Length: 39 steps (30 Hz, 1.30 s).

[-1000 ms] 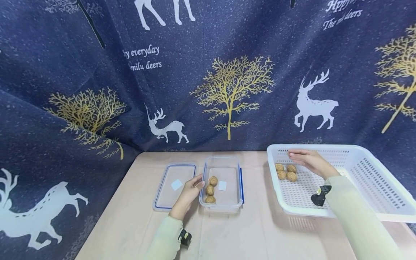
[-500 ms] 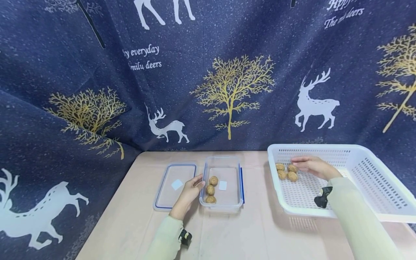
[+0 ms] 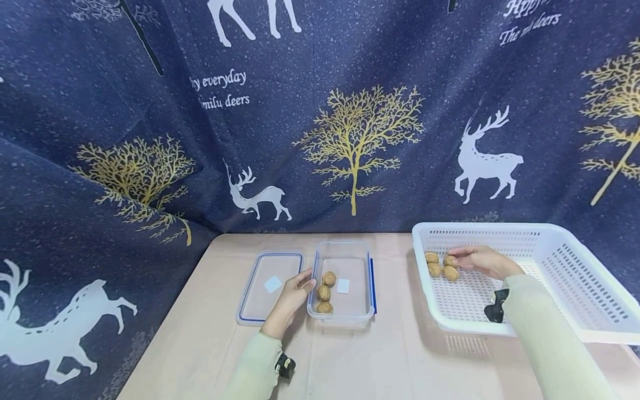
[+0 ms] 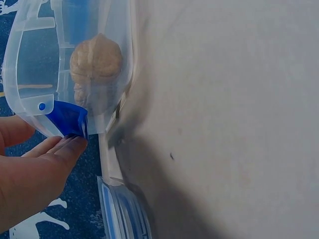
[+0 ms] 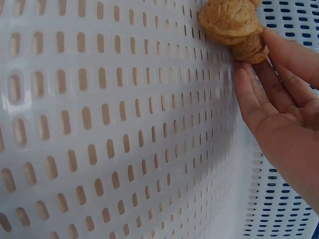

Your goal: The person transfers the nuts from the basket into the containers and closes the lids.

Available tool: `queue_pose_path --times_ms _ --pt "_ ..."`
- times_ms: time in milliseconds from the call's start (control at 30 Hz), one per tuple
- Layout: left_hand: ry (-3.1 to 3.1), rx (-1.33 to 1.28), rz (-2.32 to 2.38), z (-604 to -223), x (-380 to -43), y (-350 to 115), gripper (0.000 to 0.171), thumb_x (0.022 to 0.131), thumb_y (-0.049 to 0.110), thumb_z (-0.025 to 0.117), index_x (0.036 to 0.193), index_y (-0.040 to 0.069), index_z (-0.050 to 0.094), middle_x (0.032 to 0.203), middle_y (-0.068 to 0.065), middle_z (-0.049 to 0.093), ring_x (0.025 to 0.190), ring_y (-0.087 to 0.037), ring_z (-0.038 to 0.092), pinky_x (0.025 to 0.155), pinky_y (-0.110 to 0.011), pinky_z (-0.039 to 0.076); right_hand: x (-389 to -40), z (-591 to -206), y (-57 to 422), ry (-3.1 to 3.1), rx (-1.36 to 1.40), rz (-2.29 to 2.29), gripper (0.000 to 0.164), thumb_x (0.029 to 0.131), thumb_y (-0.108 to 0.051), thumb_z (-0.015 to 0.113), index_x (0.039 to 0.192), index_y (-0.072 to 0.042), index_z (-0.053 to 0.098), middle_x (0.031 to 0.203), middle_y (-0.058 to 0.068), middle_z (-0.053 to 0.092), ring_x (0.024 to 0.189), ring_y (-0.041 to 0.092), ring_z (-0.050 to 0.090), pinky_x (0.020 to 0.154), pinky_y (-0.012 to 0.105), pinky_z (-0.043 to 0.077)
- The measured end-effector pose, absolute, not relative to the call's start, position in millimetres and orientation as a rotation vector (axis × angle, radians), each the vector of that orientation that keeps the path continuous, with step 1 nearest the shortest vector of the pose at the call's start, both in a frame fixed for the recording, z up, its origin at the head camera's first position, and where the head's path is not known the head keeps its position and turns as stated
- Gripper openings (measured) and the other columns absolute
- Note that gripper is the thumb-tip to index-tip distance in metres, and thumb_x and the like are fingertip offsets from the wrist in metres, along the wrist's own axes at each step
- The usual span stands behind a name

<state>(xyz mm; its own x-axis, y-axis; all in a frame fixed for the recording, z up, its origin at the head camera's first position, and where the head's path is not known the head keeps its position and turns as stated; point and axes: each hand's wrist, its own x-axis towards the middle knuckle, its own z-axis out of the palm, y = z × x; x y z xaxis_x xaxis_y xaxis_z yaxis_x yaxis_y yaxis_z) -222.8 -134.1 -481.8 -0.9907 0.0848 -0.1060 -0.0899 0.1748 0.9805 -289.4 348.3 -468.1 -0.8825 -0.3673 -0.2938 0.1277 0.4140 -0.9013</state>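
Observation:
At the clear plastic food container point(image 3: 357, 303), my left hand point(image 3: 292, 293) grips the left side; the left wrist view has the fingers against its blue latch point(image 4: 69, 119). Inside that container, 3 walnuts point(image 3: 324, 293) lie in a row along the left wall. Over in the white basket point(image 3: 434, 311), my right hand point(image 3: 482, 261) pinches a walnut point(image 3: 449, 260) between thumb and fingertips, low over the basket floor. That walnut is one of a cluster, with other walnuts point(image 3: 451, 273) right beside it. The right wrist view shows the pinched walnut point(image 5: 250, 49) partly behind another.
The container's lid point(image 3: 260, 303), with a blue seal, lies flat left of the container. A second blue latch point(image 3: 373, 286) hangs on the container's right side. Behind the table point(image 3: 365, 361) hangs a dark blue printed cloth point(image 3: 400, 66). The basket has raised, slotted walls.
My right hand has come down from above the basket floor to the walnuts, and its fingers now take hold of one. The left hand and the container stay where they were.

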Motion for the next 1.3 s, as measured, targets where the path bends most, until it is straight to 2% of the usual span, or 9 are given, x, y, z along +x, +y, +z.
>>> queue_pose_path --times_ms 367,533,633,867,1067,1133,1233,1300 --pt "2.304 -0.012 1.913 -483.2 -224.2 -135.5 0.048 0.098 0.009 0.051 0.142 -0.005 0.039 0.146 -0.026 0.039 0.136 -0.04 0.035 0.115 -0.048 0.027 -287.7 -467.7 348.3 2.249 -0.164 -1.451 0.056 0.093 -0.012 0.061 0.138 0.014 0.039 0.137 0.026 0.05 0.102 0.003 0.056 0.111 0.056 0.032" --pt "2.312 -0.006 1.898 -481.1 -222.6 -135.5 0.048 0.098 0.011 0.051 0.142 -0.005 0.039 0.145 -0.027 0.04 0.134 -0.04 0.038 0.114 -0.049 0.029 -287.1 -464.3 347.2 2.279 -0.177 -1.45 0.056 0.093 -0.016 0.062 0.138 0.012 0.041 0.137 0.025 0.05 0.11 0.011 0.055 0.111 0.057 0.031" --pt "2.319 0.001 1.894 -480.3 -221.7 -135.2 0.048 0.098 0.011 0.051 0.142 -0.005 0.039 0.144 -0.027 0.04 0.134 -0.04 0.039 0.114 -0.049 0.03 -288.4 -463.0 347.1 2.287 -0.21 -1.465 0.057 0.095 -0.016 0.059 0.139 0.013 0.037 0.139 0.028 0.046 0.115 0.015 0.054 0.111 0.058 0.03" --pt "2.337 -0.002 1.896 -480.0 -221.5 -134.6 0.048 0.098 0.009 0.051 0.141 -0.007 0.039 0.143 -0.027 0.041 0.133 -0.041 0.039 0.113 -0.049 0.031 -291.6 -455.1 346.6 2.27 -0.228 -1.509 0.059 0.097 -0.016 0.057 0.141 0.015 0.032 0.14 0.029 0.045 0.103 -0.002 0.054 0.112 0.057 0.028" --pt "2.347 -0.004 1.906 -479.0 -221.7 -133.4 0.047 0.097 0.008 0.052 0.14 -0.008 0.04 0.143 -0.027 0.042 0.132 -0.042 0.04 0.113 -0.049 0.031 -292.4 -439.9 343.8 2.27 -0.225 -1.548 0.062 0.096 -0.018 0.058 0.143 0.013 0.03 0.141 0.024 0.046 0.099 -0.007 0.054 0.114 0.056 0.026" --pt "2.355 -0.003 1.9 -478.9 -222.0 -133.2 0.047 0.098 0.008 0.052 0.14 -0.008 0.04 0.142 -0.027 0.042 0.132 -0.042 0.04 0.112 -0.049 0.032 -292.7 -435.7 343.6 2.262 -0.238 -1.561 0.062 0.096 -0.017 0.058 0.143 0.012 0.029 0.14 0.02 0.049 0.1 -0.008 0.054 0.114 0.057 0.023" --pt "2.356 -0.001 1.897 -479.6 -222.8 -133.0 0.047 0.098 0.008 0.051 0.14 -0.008 0.04 0.142 -0.027 0.042 0.132 -0.042 0.04 0.112 -0.049 0.032 -292.7 -430.9 343.3 2.252 -0.244 -1.591 0.062 0.096 -0.016 0.057 0.143 0.013 0.029 0.128 0.002 0.06 0.099 -0.008 0.054 0.115 0.059 0.02" --pt "2.354 0.0 1.901 -480.4 -223.4 -132.9 0.046 0.098 0.007 0.051 0.14 -0.008 0.04 0.142 -0.028 0.042 0.132 -0.042 0.04 0.112 -0.049 0.032 -293.1 -427.6 342.5 2.247 -0.241 -1.612 0.062 0.096 -0.016 0.058 0.143 0.013 0.028 0.118 -0.011 0.062 0.099 -0.007 0.055 0.114 0.061 0.018"
